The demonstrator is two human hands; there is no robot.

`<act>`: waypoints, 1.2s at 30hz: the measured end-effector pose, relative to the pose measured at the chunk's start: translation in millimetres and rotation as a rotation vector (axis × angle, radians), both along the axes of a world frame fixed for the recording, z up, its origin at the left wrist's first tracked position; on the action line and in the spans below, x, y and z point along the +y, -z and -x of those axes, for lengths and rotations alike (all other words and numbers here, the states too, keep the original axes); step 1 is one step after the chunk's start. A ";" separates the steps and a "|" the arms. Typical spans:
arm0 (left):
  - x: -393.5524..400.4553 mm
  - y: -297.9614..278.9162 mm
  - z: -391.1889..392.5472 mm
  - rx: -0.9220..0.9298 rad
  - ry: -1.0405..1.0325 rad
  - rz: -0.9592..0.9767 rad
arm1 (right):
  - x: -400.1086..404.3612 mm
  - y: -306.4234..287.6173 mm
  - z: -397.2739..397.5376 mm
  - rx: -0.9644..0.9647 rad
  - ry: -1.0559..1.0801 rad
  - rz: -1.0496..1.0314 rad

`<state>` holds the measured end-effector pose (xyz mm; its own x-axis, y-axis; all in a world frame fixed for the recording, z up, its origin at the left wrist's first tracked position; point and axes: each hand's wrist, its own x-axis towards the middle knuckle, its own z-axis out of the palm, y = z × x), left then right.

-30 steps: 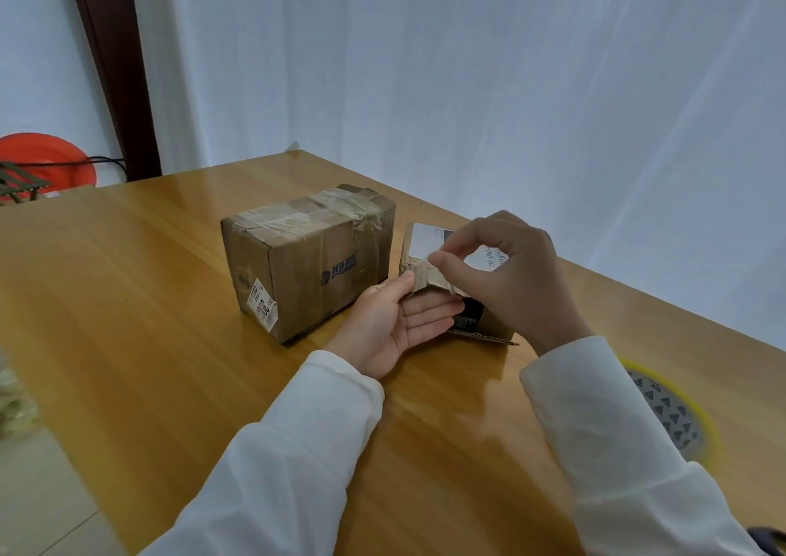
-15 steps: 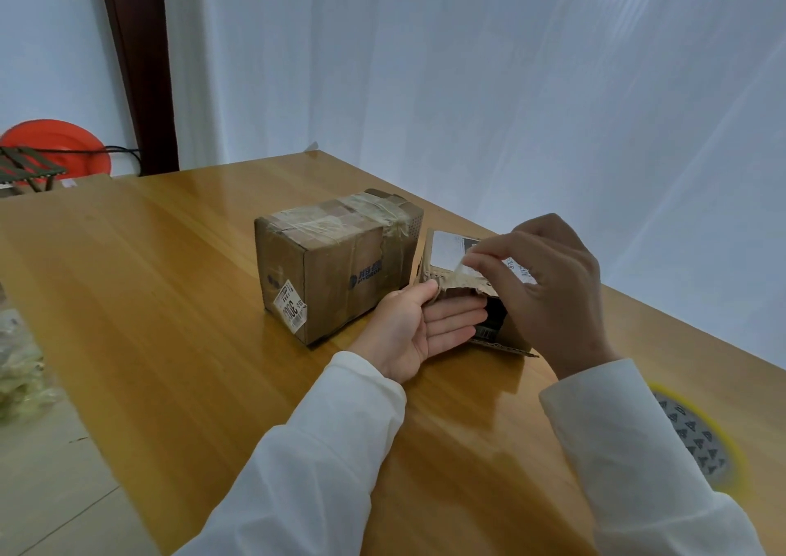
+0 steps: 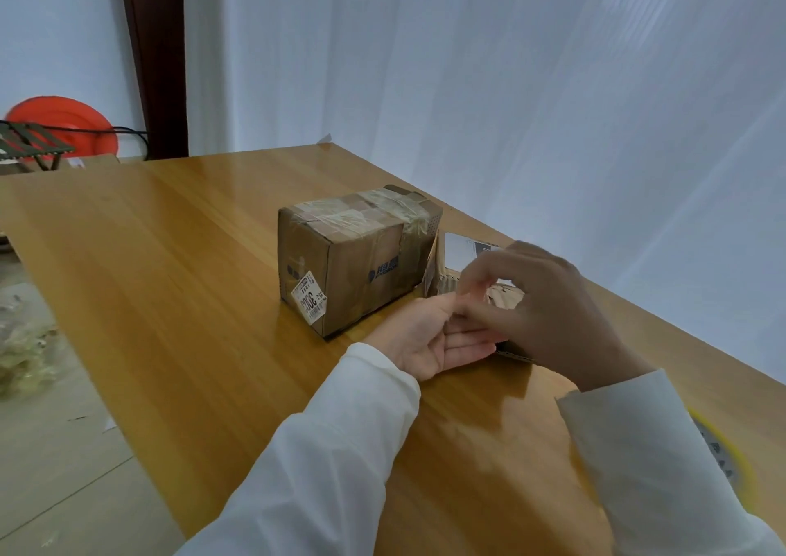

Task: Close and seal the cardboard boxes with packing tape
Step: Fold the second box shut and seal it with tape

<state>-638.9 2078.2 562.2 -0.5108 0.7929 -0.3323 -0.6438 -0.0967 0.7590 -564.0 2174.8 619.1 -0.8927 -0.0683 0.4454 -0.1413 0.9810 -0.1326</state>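
Since half a second ago the right hand [image 3: 540, 304] has dropped from the top flap toward the left hand [image 3: 438, 334], its fingers blurred, grasp unclear. Left fingers straight against the small box [image 3: 457, 266], right of centre, just beyond both.

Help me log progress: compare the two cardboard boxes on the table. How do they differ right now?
The larger box stands free, untouched; the smaller box is mostly hidden behind the left hand and right hand working at it. The larger box has tape across its top; the smaller one's near end looks crumpled and unsealed. The larger box's white label is on a low corner; the smaller one's lies on top. Both are brown cardboard on the wooden table.
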 end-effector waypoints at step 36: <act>8.0 8.1 0.1 0.357 -0.072 0.065 | 25.6 24.9 14.8 0.007 0.339 0.454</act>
<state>-639.0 2086.2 554.1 -0.6573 0.7339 -0.1710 -0.3304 -0.0767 0.9407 -578.9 2200.4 594.2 -0.8281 0.4216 0.3695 0.1696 0.8166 -0.5517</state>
